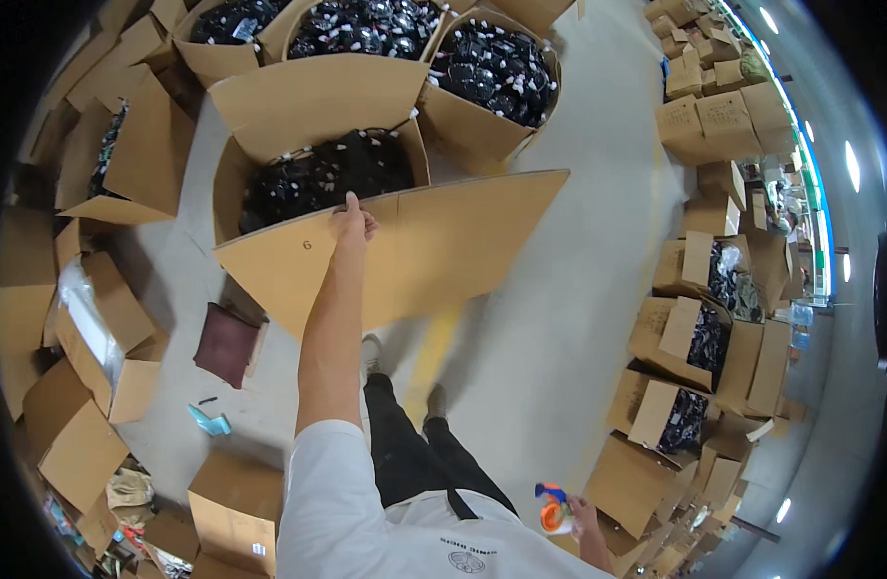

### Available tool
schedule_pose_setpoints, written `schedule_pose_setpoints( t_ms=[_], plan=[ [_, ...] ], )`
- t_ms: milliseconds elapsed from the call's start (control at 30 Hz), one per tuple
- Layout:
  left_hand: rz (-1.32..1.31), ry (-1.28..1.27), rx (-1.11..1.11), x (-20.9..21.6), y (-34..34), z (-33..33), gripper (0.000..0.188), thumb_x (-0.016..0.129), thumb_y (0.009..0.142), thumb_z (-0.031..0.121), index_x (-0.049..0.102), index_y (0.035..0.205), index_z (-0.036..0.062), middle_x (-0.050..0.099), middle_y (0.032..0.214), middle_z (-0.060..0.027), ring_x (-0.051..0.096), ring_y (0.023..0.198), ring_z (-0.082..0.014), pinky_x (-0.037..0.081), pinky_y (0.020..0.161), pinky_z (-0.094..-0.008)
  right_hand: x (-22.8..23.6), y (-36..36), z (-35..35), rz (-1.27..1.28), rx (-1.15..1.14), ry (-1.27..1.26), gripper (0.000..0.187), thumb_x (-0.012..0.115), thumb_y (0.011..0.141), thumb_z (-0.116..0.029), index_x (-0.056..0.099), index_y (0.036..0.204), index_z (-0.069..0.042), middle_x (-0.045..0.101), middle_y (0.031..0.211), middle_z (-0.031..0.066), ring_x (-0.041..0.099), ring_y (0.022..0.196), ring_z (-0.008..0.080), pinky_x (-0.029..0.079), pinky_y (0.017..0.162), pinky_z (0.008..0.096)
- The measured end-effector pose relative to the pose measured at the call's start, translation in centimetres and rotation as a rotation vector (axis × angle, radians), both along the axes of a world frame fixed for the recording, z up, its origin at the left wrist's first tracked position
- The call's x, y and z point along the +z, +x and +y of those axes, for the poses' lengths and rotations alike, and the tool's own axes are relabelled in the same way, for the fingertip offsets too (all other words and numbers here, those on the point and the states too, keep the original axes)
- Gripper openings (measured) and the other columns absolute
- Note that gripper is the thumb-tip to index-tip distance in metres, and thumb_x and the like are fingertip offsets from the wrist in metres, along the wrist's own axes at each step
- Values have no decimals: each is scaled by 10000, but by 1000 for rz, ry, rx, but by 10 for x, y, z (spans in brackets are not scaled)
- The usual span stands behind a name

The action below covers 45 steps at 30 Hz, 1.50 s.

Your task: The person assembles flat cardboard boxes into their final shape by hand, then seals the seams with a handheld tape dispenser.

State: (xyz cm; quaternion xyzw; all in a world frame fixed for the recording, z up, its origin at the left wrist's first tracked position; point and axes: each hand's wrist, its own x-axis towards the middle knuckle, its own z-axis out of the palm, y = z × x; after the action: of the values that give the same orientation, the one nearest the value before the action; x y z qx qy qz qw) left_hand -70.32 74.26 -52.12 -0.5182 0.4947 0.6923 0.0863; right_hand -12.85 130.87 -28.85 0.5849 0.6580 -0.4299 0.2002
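My left hand (354,220) is closed over the upper edge of a wide cardboard flap (443,236), with the thumb showing on top. That flap belongs to an open cardboard box (229,188) in front of me. Dark, glossy items with small white ends (318,174) fill the box; I cannot make out exactly what they are. Down at my right side, my right hand (585,521) grips a tape dispenser (553,511) with blue and orange parts. It is well apart from the box.
Beyond the box stand more open cartons (491,72) of similar dark items. Cartons (139,145) crowd the left, and a long row of boxes (655,328) lines the right. A maroon square pad (229,344) and a light-blue object (209,420) lie on the grey floor.
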Motion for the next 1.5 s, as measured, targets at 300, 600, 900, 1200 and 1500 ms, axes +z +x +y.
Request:
schedule_pose_setpoints(
  t_ms=[300,600,900,1200,1500],
  plan=[
    [104,-40,41,38,71,40,596,599,907,556,527,598,52,573,533,-76,607,464,-174,444,377,-277,81,-246,-102,520,120,-445,315,589,964,-224,594,1213,-32,650,1101,91,647,949,180,535,804,325],
    [82,-9,40,89,213,101,518,659,893,506,550,682,45,603,634,-54,618,552,-143,469,473,-259,110,-452,-180,744,1651,306,225,800,759,-214,720,882,-43,642,839,95,624,779,250,480,678,360],
    [46,-35,-17,103,349,148,482,673,894,482,597,920,6,658,858,-77,674,774,-176,542,635,-285,-31,-497,-140,348,2432,308,422,771,693,-497,691,777,-92,564,816,75,583,844,262,435,678,421],
    [-65,231,409,77,493,220,240,640,849,52,560,1068,111,626,903,-33,639,794,-178,554,725,-412,-71,-424,-77,511,2458,69,400,755,703,-450,704,845,-80,606,874,132,596,876,304,459,736,419],
    [-124,-380,417,57,473,154,450,607,826,55,501,1257,-18,587,1185,-127,589,996,-243,497,866,-378,-102,-356,-19,791,2408,404,143,632,776,-240,647,716,-111,553,851,92,576,860,253,438,740,403]
  ],
)
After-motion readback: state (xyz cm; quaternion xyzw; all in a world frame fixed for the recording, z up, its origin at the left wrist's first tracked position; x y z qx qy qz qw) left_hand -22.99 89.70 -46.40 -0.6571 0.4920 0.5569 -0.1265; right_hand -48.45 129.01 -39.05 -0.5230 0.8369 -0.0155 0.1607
